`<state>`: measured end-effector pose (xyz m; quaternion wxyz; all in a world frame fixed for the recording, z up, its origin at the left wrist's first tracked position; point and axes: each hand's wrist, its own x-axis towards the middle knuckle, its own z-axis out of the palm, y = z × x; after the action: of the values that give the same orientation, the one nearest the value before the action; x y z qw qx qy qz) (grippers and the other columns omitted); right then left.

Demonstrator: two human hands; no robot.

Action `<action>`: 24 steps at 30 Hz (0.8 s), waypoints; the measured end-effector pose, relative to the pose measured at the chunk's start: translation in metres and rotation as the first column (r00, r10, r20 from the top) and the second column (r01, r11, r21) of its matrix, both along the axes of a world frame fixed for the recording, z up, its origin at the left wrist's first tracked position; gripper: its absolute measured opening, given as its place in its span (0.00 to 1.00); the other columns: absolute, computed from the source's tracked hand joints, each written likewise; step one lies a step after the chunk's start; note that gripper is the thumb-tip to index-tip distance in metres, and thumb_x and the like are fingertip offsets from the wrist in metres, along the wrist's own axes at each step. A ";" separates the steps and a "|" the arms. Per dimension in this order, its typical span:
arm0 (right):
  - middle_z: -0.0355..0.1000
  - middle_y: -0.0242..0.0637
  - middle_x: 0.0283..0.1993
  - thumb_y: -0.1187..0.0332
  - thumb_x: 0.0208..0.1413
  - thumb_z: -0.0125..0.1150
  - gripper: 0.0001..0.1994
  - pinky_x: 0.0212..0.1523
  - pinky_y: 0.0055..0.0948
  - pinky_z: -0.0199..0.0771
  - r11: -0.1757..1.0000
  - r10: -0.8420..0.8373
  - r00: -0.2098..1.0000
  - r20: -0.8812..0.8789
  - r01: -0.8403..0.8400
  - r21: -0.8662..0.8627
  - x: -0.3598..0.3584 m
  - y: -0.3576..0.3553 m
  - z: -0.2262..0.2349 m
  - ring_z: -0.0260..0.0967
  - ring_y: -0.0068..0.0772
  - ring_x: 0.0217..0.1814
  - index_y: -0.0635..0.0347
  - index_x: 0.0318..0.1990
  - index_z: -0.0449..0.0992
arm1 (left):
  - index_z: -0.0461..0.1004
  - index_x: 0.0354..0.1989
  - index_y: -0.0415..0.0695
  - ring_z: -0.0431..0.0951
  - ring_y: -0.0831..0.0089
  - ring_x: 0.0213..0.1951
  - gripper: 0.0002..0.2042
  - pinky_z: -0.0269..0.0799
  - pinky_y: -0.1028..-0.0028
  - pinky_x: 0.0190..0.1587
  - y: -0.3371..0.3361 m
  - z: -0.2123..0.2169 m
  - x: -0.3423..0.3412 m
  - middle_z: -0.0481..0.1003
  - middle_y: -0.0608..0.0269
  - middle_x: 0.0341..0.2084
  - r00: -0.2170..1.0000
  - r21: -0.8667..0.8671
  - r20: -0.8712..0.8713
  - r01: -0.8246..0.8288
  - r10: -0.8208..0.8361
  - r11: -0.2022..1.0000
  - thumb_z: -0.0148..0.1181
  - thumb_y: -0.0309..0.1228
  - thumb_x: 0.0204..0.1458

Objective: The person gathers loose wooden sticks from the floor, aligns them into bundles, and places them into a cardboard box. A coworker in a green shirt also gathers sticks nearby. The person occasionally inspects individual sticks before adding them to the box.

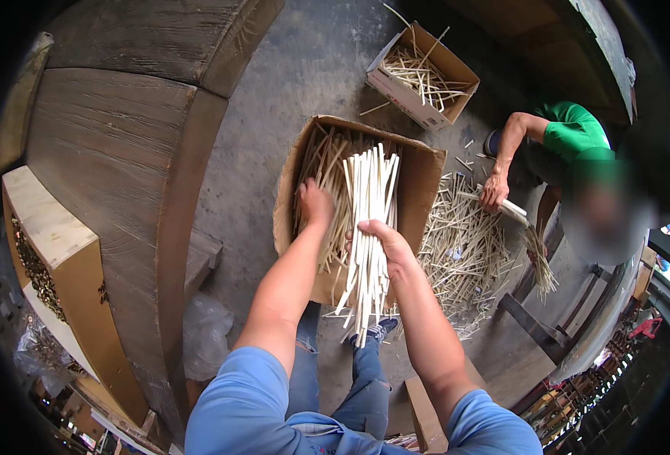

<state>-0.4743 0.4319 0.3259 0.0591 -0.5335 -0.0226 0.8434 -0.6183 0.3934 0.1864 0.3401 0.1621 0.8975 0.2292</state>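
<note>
My right grip (384, 243): closed around a bundle of pale wooden sticks (368, 227), held upright over the cardboard box (418, 182). My left grip (317, 203): reaching among the box's loose sticks; closure unclear. Beyond: a co-worker's hand (494, 191), scattered sticks (464, 250) on the floor.

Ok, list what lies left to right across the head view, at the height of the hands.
Pale wooden block → dark plank wall → left hand in the big box → right hand gripping a stick bundle → loose sticks on the floor → co-worker's hand.
</note>
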 end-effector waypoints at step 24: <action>0.72 0.58 0.51 0.54 0.41 0.72 0.41 0.55 0.37 0.71 0.751 0.131 0.783 0.608 -0.478 0.455 -0.116 -0.027 -0.138 0.72 0.53 0.54 0.70 0.59 0.62 | 0.62 0.60 0.29 0.69 0.59 0.58 0.38 0.62 0.67 0.60 -0.020 -0.020 -0.044 0.68 0.47 0.57 0.733 -0.046 0.537 -0.468 0.416 0.883 0.34 0.59 0.63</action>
<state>-0.5898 0.4045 0.1880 0.0671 -0.6915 -0.3880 0.6056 -0.6620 0.3735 0.1663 0.5030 -0.1104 0.7682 0.3805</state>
